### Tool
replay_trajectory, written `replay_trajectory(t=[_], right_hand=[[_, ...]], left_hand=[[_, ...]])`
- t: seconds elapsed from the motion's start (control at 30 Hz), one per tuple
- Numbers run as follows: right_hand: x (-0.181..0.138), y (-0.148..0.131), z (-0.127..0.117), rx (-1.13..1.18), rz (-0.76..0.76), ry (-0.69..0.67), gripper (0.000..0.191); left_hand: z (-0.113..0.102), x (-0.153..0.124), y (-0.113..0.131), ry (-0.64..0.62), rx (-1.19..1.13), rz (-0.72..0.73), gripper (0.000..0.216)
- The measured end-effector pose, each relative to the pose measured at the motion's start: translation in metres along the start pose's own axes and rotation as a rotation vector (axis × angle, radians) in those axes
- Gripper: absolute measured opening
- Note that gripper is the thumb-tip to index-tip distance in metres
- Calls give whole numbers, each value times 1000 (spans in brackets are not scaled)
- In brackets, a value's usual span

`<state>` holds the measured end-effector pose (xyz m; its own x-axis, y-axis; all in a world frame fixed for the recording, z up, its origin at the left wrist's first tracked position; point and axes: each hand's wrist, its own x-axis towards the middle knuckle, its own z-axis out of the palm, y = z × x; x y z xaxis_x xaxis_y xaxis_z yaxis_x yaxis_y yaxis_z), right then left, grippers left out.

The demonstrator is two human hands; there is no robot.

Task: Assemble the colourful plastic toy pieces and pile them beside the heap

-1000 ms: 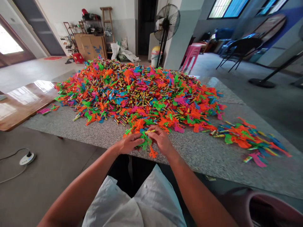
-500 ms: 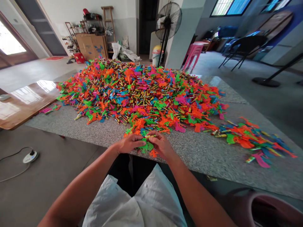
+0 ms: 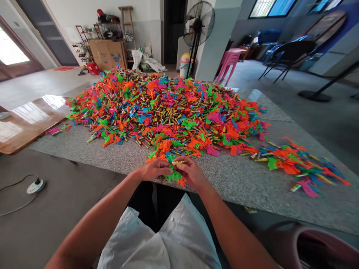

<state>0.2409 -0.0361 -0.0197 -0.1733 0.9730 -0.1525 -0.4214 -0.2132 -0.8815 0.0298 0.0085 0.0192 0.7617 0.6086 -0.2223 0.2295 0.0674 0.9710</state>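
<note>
My right hand [image 3: 194, 175] pinches a small yellow-striped tube [image 3: 178, 162] between thumb and fingers, its pale end pointing left. Facing it, my left hand [image 3: 154, 170] is closed, thumb pressed toward the fingers, on a green plastic piece [image 3: 175, 176] with a lattice pattern. Part of that piece is hidden by the fingers. An orange plastic piece [image 3: 181, 181] lies below, close to the right fingers. Just beyond both hands, a big heap of coloured plastic pieces and striped tubes [image 3: 168, 108] spreads over the speckled stone table [image 3: 126, 158].
A smaller pile of similar pieces [image 3: 288, 160] lies to the right on the table. A wooden tabletop [image 3: 30, 119] adjoins at left. A pinkish tub [image 3: 303, 239] stands at lower right. Behind the table are a standing fan [image 3: 198, 26] and pink stools [image 3: 230, 61].
The tube and both hands stay almost in place, with only slight finger movement. The whole view has shifted a little.
</note>
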Motion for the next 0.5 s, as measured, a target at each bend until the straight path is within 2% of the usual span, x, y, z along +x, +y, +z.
replay_trajectory(t=[0.23,0.4,0.5], right_hand=[[2,5,-8,-147,-63,4,23],[-3,-4,-13,-308,-96,-76,18],[-8,-17,-15,-426,-101,-150,16]], left_hand=[[0,0,-1,21,-13,-25,38],[0,0,-1,40,-8,-3,37],[-1,-1,1,-40,-4,3,36]])
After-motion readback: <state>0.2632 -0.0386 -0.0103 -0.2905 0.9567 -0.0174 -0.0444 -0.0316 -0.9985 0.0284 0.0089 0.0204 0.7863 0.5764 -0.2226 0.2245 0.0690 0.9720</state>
